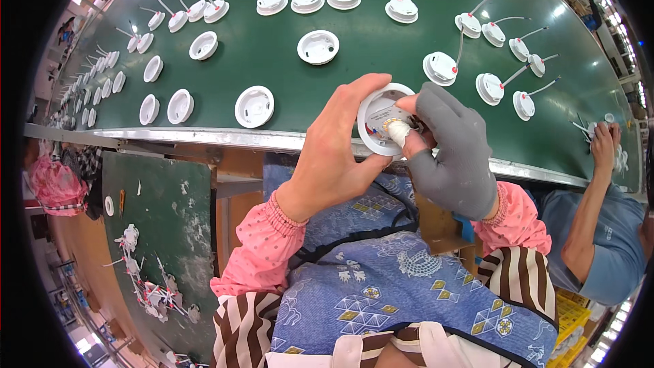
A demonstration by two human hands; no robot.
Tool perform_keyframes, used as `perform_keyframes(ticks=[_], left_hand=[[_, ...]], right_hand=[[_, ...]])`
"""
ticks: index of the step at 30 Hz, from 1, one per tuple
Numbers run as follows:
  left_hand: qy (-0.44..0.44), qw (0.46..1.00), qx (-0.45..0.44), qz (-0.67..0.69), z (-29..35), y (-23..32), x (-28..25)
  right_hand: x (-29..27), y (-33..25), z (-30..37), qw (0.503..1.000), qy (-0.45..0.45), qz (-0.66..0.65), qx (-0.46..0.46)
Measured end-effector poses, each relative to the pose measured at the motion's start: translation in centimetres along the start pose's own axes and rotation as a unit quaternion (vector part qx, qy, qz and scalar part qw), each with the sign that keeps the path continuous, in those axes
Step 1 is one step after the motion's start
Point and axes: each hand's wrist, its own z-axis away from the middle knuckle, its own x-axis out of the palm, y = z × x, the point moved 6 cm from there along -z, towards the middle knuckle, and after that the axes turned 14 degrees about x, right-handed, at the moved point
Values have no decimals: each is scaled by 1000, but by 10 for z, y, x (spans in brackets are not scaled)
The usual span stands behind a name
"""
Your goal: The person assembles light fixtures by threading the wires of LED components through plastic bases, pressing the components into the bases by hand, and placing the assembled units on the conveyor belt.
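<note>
Ana: Where is the work?
Ben: Over the near edge of the green bench (245,41), lifted off it.
Ana: And the hands?
Ben: Together on one piece. The left hand (332,148) clamps the rim from its left side, fingers above, thumb below; the grey-gloved right hand (455,146) closes on the right side. Whether it pinches something smaller, I can't tell.
Ana: The piece itself?
Ben: A round white housing (373,105), tilted, hollow side showing. Similar white housings (255,107) sit beyond on the bench.
Ana: What could go wrong?
Ben: The wrapped thumb (397,131) reaches inside; pressing too hard might make the rim slip from the left fingers.
Ana: Anything smaller?
Ben: Thin coloured wires (371,129) beside that thumb. The wrapping could snag one and pull it loose.
</note>
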Motion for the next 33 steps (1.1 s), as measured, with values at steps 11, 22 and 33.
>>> perform_keyframes(ticks=[11, 22, 33], left_hand=[[11, 990, -49, 130, 13, -7, 3], [13, 984, -123, 129, 9, -6, -1], [-59, 957, -177, 221, 24, 2, -9]], right_hand=[[-1, -4, 6, 999, -25, -30, -18], [5, -5, 7, 998, 17, -13, -64], [1, 1, 11, 998, -26, -17, -50]])
